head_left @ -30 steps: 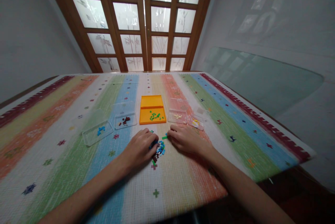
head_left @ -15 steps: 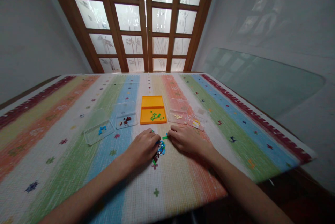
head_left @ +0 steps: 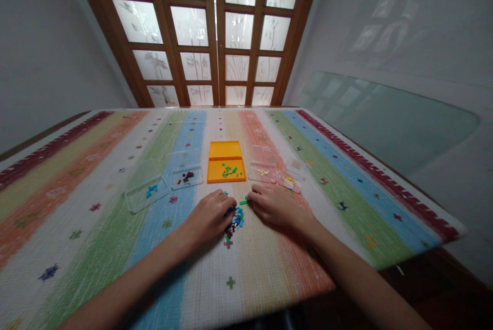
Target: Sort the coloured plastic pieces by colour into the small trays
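Observation:
A small heap of tiny coloured pieces (head_left: pixel 234 221) lies on the striped tablecloth between my hands. My left hand (head_left: pixel 210 216) rests palm down with its fingers curled onto the heap's left side. What its fingertips hold is hidden. My right hand (head_left: pixel 272 205) lies flat to the right of the heap, its fingertips beside a green piece (head_left: pixel 243 202). Just beyond stands an open orange box (head_left: pixel 226 162) with green pieces in it.
Clear boxes flank the orange one: one with blue pieces (head_left: pixel 147 194), one with dark red pieces (head_left: pixel 185 177), one with pale pieces (head_left: pixel 262 171), one with yellow pieces (head_left: pixel 289 181). The table's right edge (head_left: pixel 389 176) runs close to a wall. Wooden glazed doors (head_left: pixel 219 32) stand behind.
My left hand's fingers have crept slightly to the right over the heap. The right hand has hardly moved.

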### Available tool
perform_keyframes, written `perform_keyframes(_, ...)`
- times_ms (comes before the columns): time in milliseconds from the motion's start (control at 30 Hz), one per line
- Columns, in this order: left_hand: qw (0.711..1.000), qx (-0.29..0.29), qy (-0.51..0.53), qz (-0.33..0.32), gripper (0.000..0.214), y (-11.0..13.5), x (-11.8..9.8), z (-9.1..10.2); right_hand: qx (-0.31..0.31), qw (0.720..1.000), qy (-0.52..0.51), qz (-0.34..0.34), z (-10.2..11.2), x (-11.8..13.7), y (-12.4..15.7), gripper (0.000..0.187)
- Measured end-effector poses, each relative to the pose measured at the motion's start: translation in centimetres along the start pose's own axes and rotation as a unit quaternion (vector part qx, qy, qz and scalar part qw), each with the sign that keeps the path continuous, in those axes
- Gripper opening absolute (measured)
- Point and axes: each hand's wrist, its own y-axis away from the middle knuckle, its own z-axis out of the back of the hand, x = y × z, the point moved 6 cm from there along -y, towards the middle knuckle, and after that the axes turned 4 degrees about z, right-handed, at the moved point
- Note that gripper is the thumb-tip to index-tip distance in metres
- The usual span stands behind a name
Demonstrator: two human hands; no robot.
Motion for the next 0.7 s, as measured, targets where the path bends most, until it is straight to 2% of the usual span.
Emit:
perform_keyframes(233, 1.000, 0.002, 0.017, 0.009, 0.012, 0.0, -0.1, -0.2, 0.010, 1.000, 0.001, 0.000, 0.0, 0.0, -0.1, 0.011)
perform_keyframes(333, 0.999, -0.017, 0.029, 0.006, 0.010, 0.0, -0.2, 0.5, 0.007, 1.000, 0.001, -0.001, 0.0, 0.0, -0.1, 0.011)
perform_keyframes(467, 0.995, -0.073, 0.068, 0.002, 0.010, 0.4, 0.4, 3.5, -0.004, 1.000, 0.000, 0.002, 0.0, 0.1, 0.0, 0.013)
perform_keyframes(567, 0.990, -0.116, 0.073, 0.035, 0.015, 1.5, 2.2, 6.8, -0.008, 1.000, -0.002, 0.009, -0.1, 0.1, 0.1, 0.013)
perform_keyframes(633, 0.984, -0.140, 0.059, 0.097, 0.019, 2.7, 4.3, 9.0, -0.008, 1.000, -0.003, 0.010, -0.1, 0.0, 0.1, 0.013)
perform_keyframes(700, 0.974, -0.140, 0.036, 0.174, 0.025, 4.1, 6.6, 10.7, -0.007, 1.000, -0.005, 0.010, -0.2, 0.0, 0.2, 0.013)
